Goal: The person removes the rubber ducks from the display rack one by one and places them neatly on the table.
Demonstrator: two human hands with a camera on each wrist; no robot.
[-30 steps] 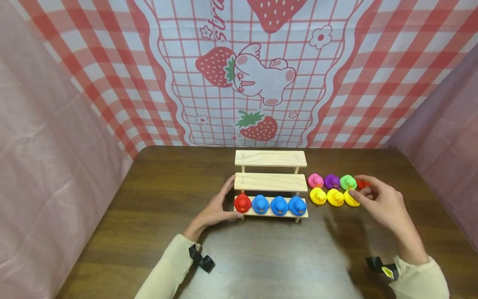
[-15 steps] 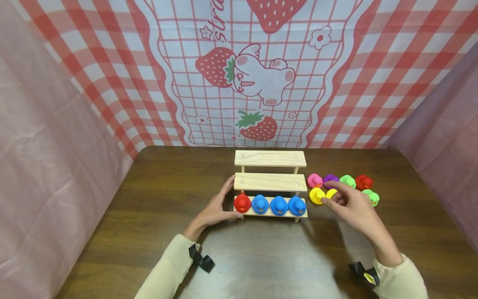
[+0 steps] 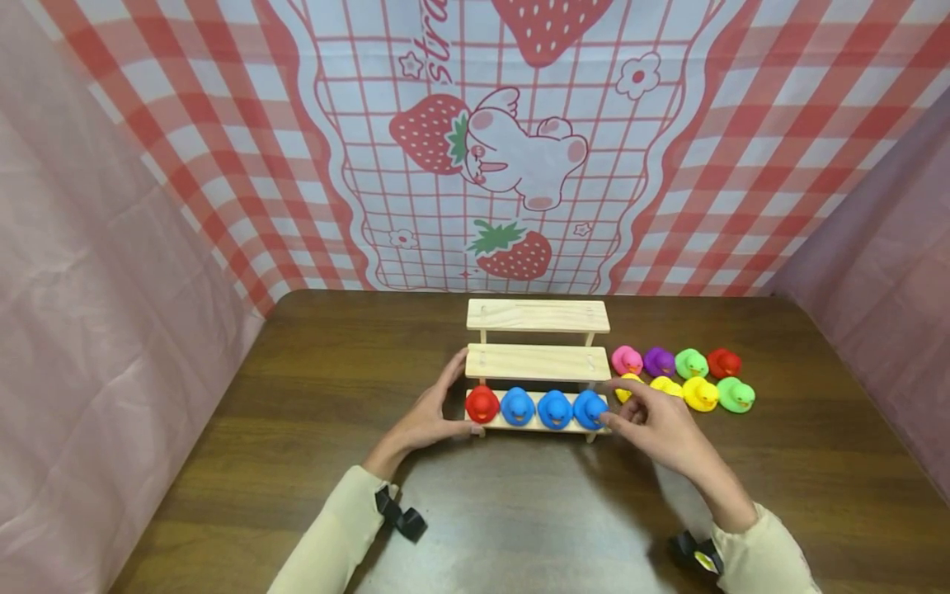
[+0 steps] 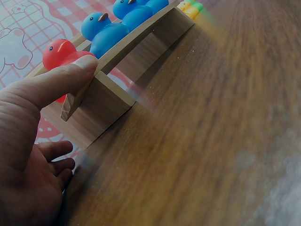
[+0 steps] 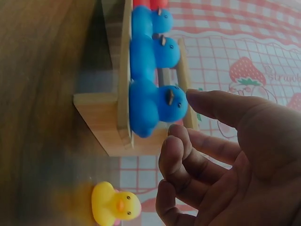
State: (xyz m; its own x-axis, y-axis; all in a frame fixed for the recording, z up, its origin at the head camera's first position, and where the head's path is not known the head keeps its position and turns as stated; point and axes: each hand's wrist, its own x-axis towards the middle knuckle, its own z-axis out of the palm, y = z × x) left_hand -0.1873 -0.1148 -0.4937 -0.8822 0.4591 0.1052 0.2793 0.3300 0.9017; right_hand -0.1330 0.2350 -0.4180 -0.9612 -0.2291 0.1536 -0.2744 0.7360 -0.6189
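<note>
Head view: a strawberry-patterned cloth (image 3: 534, 165) is hanging behind a brown table (image 3: 297, 396), and pale pink curtains (image 3: 96, 289) are flanking its left and right edges. Near the middle of the table's far edge, a three-tier wooden rack (image 3: 538, 315) is standing. At the rack's left end, the left hand (image 3: 425, 421) is spreading thumb and forefinger apart, the thumb resting at the front left corner of the bottom shelf (image 3: 536, 424), the forefinger reaching the left edge of the middle shelf (image 3: 538, 363). At the right end, the right hand (image 3: 660, 425) is hovering with thumb and loosely bent fingers apart, just beside the rightmost blue duck (image 3: 590, 408); whether they are touching, I cannot tell. Along the bottom shelf, a red duck (image 3: 482, 404) is sitting by the left edge, and three blue ducks (image 3: 555, 408) are filling the row to the right edge. Toward the table's far right corner, a pink duck (image 3: 627, 360), a purple duck (image 3: 659, 361), a green duck (image 3: 692, 363) and a second red duck (image 3: 724, 363) are sitting behind three yellow ducks (image 3: 700, 394) and another green duck (image 3: 736, 395).
</note>
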